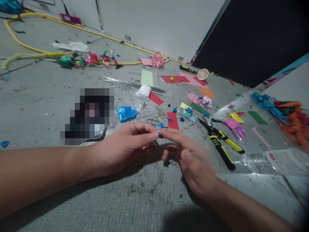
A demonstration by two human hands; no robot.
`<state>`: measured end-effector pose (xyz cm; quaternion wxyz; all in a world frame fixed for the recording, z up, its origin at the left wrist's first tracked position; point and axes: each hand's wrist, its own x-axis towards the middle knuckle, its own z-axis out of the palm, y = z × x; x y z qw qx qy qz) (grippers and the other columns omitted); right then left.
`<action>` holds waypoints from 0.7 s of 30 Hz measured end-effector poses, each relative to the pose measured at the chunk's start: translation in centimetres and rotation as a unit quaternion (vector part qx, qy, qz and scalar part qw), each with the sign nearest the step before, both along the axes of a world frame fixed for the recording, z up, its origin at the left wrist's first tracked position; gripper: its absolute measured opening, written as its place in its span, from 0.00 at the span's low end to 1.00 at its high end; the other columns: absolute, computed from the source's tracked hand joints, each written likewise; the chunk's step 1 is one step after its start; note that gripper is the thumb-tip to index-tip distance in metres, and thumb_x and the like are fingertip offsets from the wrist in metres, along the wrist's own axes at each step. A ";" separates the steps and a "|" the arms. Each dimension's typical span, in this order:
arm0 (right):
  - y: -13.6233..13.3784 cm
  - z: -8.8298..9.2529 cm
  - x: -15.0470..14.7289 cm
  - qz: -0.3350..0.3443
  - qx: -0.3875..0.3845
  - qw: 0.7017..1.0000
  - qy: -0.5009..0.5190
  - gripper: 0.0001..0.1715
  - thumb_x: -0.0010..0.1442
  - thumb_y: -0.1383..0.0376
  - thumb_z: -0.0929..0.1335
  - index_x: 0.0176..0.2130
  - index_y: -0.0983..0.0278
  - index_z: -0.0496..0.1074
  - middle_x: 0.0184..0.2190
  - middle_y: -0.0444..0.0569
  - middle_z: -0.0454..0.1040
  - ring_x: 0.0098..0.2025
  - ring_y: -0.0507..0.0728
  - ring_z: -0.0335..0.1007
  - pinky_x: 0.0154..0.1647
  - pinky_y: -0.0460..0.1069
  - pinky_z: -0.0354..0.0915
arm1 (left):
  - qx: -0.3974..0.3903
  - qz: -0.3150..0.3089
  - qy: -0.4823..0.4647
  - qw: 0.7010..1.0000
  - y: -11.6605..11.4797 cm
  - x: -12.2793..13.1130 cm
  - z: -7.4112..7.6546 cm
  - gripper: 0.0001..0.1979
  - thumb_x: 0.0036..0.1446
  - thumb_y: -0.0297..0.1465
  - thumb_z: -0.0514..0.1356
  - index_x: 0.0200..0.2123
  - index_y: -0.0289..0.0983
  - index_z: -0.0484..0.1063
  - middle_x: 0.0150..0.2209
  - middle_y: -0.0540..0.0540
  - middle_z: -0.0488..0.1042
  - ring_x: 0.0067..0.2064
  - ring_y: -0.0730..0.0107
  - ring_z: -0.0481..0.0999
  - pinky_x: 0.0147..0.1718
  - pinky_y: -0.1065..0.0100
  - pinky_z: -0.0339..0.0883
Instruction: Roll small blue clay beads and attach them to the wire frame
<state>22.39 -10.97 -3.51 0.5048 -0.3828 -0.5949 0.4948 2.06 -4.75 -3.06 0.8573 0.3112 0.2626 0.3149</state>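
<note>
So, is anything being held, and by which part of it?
The left hand pinches a blue bit; which part of it is too small to tell.

A grey, dark-specked floor (29,103) is running from near to far, where a pale wall (156,25) is rising. A black panel (243,42) is standing far right. Dim light is leaving shadow (193,220) near.

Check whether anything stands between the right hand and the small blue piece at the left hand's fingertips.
Nothing visible does. The left hand pinches the small blue piece, and the right hand's index fingertip is right beside it. The pliers lie to the right, outside that gap.
</note>
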 end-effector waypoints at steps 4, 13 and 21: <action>0.1 0.1 0.0 -0.005 0.004 1.000 -0.004 0.22 0.74 0.45 0.67 0.60 0.44 0.81 0.63 0.50 0.74 0.43 0.57 0.75 0.40 0.54 0.79 | -0.010 -0.014 -0.004 1.000 0.2 -0.1 0.0 0.08 0.60 0.34 0.75 0.37 0.39 0.82 0.32 0.47 0.78 0.38 0.62 0.80 0.45 0.55 0.77; 0.0 0.4 0.0 -0.004 0.017 1.000 -0.013 0.22 0.74 0.45 0.67 0.60 0.46 0.81 0.63 0.52 0.75 0.47 0.59 0.76 0.39 0.54 0.80 | 0.012 -0.004 -0.013 1.000 0.0 -0.1 0.1 0.07 0.59 0.33 0.76 0.37 0.38 0.83 0.33 0.45 0.81 0.39 0.59 0.83 0.46 0.53 0.79; -0.4 0.8 0.1 -0.012 0.113 0.985 -0.128 0.27 0.73 0.60 0.70 0.68 0.46 0.73 0.67 0.52 0.72 0.57 0.62 0.76 0.46 0.55 0.82 | 0.024 0.005 -0.006 1.000 0.0 -0.1 0.3 0.08 0.58 0.30 0.76 0.41 0.39 0.84 0.35 0.45 0.82 0.40 0.59 0.84 0.44 0.57 0.78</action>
